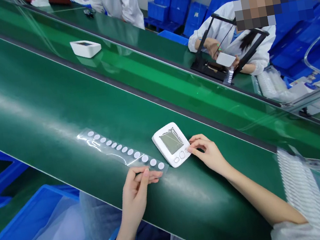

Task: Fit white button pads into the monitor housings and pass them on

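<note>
A white blood pressure monitor [179, 155] lies face up on the green work surface, its grey screen and buttons showing. My right hand [208, 153] is closed at its right edge, thumb and forefinger gripping the corner by the buttons. Left of the monitor, a clear strip of round white stickers [130, 152] stretches diagonally. My left hand [139, 187], with a blue band on the wrist, pinches the lower edge of this strip near its right end. Its other fingers lie over the strip's edge, and the exact contact under them is hidden.
A second white device [86, 49] sits on the bright green belt behind a dark rail. Bagged white ribbed parts [305, 194] lie at right. A blue bin [35, 235] stands lower left. Across the belt, a co-worker [233, 46] handles a white device at a black frame.
</note>
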Motion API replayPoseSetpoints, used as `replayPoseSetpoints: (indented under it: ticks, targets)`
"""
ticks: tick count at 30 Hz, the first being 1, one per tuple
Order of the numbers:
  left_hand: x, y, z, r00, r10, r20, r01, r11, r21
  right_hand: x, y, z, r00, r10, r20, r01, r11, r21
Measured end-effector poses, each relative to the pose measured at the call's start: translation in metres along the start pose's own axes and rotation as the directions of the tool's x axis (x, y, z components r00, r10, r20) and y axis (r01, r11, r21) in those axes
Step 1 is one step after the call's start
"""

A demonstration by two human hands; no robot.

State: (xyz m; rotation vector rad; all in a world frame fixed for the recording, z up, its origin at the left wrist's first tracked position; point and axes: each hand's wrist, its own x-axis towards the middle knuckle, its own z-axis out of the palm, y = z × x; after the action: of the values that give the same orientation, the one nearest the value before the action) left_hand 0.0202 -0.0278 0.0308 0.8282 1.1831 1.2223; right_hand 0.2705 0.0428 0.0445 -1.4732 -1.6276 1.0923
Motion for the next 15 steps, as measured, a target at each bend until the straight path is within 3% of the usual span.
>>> replayPoseSetpoints:
  ticks: [8, 15]
  targets:
    - [-0.0003, 0.0018, 0.0005, 1.0, -0.009, 0.001, 0.009, 1.0, 0.013, 0.0016, 0.0012, 0.0027, 1.0, 0.011, -0.019, -0.01, 0.997, 0.079]
    - [-0.0003, 0.002, 0.0, 1.0, -0.01, 0.004, 0.01, 1.0, 0.022, 0.0, -0.0007, 0.0045, 0.999, -0.02, -0.026, 0.021, 0.999, 0.048]
